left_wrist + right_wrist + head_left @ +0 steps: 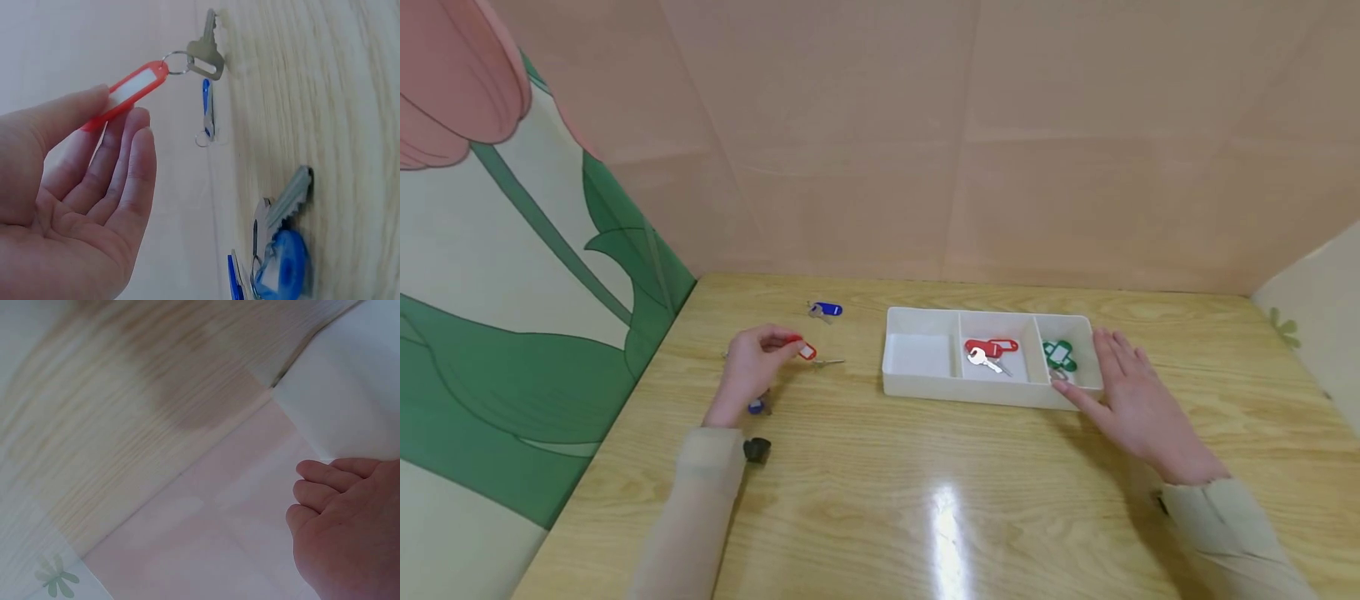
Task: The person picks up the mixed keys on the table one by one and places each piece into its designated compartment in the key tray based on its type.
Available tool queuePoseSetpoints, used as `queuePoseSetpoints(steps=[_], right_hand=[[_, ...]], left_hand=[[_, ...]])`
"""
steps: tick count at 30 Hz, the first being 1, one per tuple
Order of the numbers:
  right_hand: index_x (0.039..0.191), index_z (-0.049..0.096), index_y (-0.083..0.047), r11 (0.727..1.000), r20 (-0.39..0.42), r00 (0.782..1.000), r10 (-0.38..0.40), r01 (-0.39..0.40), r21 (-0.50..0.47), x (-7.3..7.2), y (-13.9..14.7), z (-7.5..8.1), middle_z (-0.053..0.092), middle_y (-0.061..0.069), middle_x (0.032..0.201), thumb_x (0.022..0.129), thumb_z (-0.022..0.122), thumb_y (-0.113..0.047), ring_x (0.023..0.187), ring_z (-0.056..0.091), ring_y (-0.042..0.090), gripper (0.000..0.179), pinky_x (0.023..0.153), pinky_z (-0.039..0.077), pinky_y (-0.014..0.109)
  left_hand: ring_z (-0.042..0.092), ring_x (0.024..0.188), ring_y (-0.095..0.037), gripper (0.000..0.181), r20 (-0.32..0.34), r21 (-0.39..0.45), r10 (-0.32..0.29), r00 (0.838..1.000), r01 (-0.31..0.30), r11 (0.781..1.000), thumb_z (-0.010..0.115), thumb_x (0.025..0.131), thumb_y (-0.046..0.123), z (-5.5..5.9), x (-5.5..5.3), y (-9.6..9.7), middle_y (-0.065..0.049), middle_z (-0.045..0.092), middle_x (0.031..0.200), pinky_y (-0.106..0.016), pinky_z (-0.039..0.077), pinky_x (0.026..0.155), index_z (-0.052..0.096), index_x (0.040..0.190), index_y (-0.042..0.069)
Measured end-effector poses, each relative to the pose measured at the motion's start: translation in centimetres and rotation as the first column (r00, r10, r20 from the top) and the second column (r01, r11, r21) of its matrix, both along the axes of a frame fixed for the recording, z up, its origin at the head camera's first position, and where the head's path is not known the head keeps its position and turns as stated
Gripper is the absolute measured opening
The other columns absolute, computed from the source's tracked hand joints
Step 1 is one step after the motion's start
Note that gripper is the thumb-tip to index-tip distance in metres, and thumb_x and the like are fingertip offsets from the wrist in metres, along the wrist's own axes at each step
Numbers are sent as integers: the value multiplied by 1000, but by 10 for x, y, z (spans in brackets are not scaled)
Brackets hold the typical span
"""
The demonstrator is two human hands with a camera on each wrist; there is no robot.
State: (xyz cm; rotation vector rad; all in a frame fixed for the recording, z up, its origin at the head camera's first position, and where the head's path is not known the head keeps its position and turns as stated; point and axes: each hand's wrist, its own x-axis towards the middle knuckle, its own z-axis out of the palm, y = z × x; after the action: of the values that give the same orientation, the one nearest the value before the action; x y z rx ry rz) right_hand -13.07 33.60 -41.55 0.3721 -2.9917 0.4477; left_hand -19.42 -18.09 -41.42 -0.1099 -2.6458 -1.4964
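Red key tag (134,90) is in the left hand (751,367), above the left part of the desk (850,483), left of the tray. Left hand: thumb and fingertips pinched on the tag's end; remaining fingers loosely bent, not gripping anything else. Silver key (205,50) is on the tag's ring (177,52), close to the desk surface; can't tell if it touches.

Around that hand: one blue-tagged key set (827,309) on the desk beyond it, another blue tag (756,407) with keys just beside the wrist, partly covered by it in the head view. Left wrist view also catches a further blue tag (234,278), cut off at the bottom edge.

White tray (970,388), three compartments, sits right of the left hand. Middle one: red tags (983,347) with keys. Right one: green tags (1060,356).

Right hand (1138,408): at the tray's right end, fingers extended along the end wall, thumb spread to the near right corner.

Behind: pinkish wall (850,167); tulip picture (550,225) on the left.
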Motion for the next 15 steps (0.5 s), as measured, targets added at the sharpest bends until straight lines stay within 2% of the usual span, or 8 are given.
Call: queuePoseSetpoints(steps=[7, 15], right_hand=[[161, -2, -1, 1000, 2, 1000, -2, 2, -2, 1, 0, -1, 4, 29, 165, 100, 56, -58, 152, -5, 40, 102, 121, -9, 48], [161, -2, -1, 1000, 7, 1000, -5, 5, -7, 0, -1, 0, 4, 28, 165, 100, 56, -58, 152, -5, 40, 102, 121, -9, 47]], left_hand=[[67, 93, -21, 21, 0, -11, 13, 1000, -13, 1000, 73, 97, 20, 2, 1, 3, -7, 73, 107, -35, 56, 79, 77, 113, 6], [67, 91, -21, 22, -12, 19, 13, 1000, -12, 1000, 72, 98, 21, 7, 3, 8, -7, 74, 106, -35, 55, 77, 77, 114, 7]])
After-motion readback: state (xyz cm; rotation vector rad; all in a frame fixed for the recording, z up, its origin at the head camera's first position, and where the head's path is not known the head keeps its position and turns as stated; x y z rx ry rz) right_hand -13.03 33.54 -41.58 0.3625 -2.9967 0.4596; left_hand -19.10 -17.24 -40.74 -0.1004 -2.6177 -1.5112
